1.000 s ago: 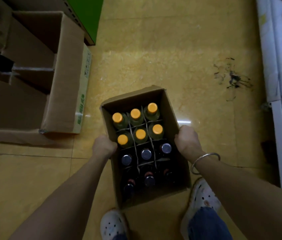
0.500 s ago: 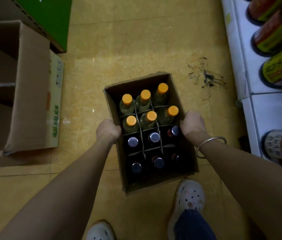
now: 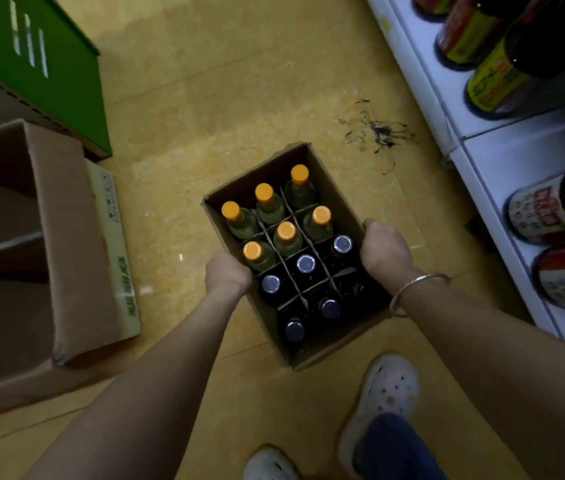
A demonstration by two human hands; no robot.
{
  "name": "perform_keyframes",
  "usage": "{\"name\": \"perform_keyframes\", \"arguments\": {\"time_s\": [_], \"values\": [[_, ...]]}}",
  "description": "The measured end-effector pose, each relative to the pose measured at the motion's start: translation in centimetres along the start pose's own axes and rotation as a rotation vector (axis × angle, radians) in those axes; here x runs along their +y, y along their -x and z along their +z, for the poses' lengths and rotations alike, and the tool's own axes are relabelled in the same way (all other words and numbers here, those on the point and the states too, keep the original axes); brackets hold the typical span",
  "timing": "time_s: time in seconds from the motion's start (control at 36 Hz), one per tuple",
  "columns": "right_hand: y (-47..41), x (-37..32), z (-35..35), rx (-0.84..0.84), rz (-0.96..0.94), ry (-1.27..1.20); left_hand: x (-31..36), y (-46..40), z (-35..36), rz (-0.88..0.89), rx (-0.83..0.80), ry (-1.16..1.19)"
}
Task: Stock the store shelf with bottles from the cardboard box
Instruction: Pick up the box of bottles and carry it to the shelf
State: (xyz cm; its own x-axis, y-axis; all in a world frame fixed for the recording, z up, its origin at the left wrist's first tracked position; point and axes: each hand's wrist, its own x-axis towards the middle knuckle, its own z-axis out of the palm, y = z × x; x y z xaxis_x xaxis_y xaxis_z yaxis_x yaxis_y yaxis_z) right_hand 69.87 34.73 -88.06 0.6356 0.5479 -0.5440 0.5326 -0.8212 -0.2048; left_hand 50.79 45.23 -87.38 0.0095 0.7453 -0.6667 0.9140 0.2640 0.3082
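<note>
Left hand [image 3: 227,271] and right hand [image 3: 383,245] each grip, fingers curled, opposite walls of the open brown cardboard box [image 3: 340,202]. Inside stand orange-capped bottles [image 3: 286,233] and dark bottles [image 3: 305,266].

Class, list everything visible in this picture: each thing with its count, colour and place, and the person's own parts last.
cardboard box: one, brown, on the floor between the hands
orange-capped bottles: six, pale, far half of the box
dark-capped bottles: six, dark, near half
empty carton: one, brown, left
green box: one, upper left
shelf: white, right
shelf bottles: several, dark, labelled
floor: yellow
bracelet: one, silver, right wrist
shoes: two, white
left hand: grip on box's left wall
right hand: grip on right wall
</note>
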Motion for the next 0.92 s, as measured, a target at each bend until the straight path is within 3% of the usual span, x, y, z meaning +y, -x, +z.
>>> {"name": "perform_keyframes", "arguments": {"time_s": [0.19,0.39,0.56,0.75,0.92], "values": [[0.9,0.6,-1.3,-0.131,0.033,0.072,4.8,0.1,-2.1,0.183,0.205,-0.020],[1.0,1.0,-3.7,-0.232,0.047,0.156,11.8,-0.8,-2.7,0.386,0.028,-0.073],[1.0,0.8,-3.2,-0.249,0.134,0.135,14.4,-3.2,-2.9,0.441,-0.049,-0.233],[2.2,1.1,-0.1,-0.230,0.443,-0.074,14.2,-8.1,-4.0,0.558,-0.231,-0.612],[4.0,1.0,3.1,0.008,0.642,-0.340,13.7,-10.5,-4.0,0.713,-0.319,-0.800]]}}
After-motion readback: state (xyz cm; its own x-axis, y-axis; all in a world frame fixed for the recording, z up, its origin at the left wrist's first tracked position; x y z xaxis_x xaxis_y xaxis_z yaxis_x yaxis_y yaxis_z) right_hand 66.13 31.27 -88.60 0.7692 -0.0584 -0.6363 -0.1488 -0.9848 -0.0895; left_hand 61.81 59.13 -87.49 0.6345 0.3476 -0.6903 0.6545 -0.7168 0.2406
